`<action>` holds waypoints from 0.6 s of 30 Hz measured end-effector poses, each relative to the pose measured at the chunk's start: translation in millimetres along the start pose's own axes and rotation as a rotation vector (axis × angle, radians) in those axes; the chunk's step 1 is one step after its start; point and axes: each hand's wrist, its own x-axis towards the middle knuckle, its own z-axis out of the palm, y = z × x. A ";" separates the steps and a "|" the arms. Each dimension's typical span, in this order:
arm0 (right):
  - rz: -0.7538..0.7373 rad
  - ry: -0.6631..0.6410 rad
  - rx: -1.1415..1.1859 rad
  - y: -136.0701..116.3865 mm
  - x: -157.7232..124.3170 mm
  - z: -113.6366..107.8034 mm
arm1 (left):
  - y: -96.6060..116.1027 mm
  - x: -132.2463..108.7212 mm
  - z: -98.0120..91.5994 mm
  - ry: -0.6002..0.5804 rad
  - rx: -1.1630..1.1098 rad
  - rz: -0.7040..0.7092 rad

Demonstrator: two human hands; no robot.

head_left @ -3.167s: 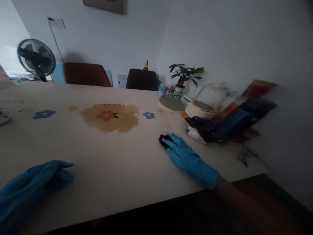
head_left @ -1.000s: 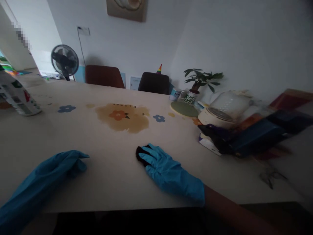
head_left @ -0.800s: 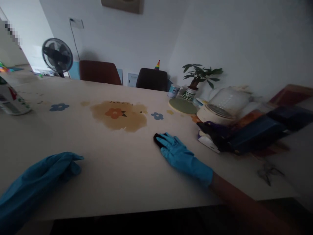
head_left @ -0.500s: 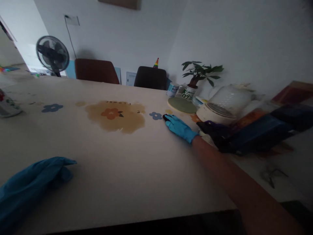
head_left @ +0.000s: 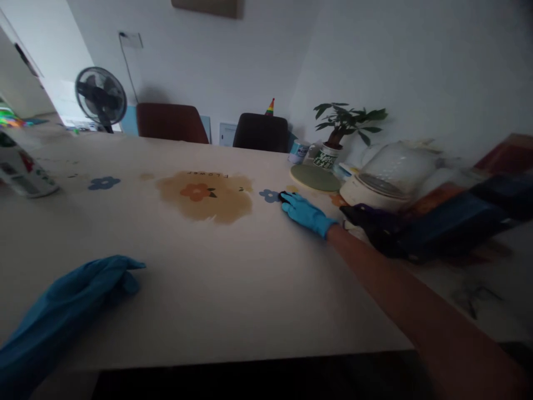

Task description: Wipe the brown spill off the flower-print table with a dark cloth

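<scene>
Both my hands wear blue gloves. My right hand [head_left: 307, 214] reaches far out over the cream table [head_left: 216, 278] and presses flat on a small dark cloth [head_left: 283, 196], which peeks out under the fingertips beside a blue flower print [head_left: 268, 195]. My left hand [head_left: 89, 289] rests on the table near the front left, its fingers curled loosely inward; nothing shows in it.
A pile of dark boxes and books [head_left: 437, 222], a white pot with a clear lid [head_left: 383, 178], a green round mat [head_left: 314, 178] and a potted plant [head_left: 341, 130] crowd the right side. A spray can [head_left: 25, 169] stands far left. Two chairs [head_left: 172, 123] and a fan [head_left: 101, 97] stand behind.
My right hand has slid the dark cloth away from me, from the table's near middle out to the blue flower print. My left hand has stayed put.
</scene>
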 end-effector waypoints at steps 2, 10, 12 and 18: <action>-0.064 -0.006 0.004 -13.9 -24.9 8.2 | 8.7 -7.5 -0.1 -0.015 0.001 0.047; -0.464 -0.020 0.044 -124.7 -110.4 41.4 | 37.1 -23.2 11.0 0.042 -0.048 0.180; -0.553 -0.036 0.064 -166.7 -119.3 44.2 | 45.9 -25.4 12.4 0.049 -0.028 0.192; -0.804 -0.006 0.060 -295.0 -108.3 49.0 | 47.0 -22.9 13.8 0.112 -0.091 0.186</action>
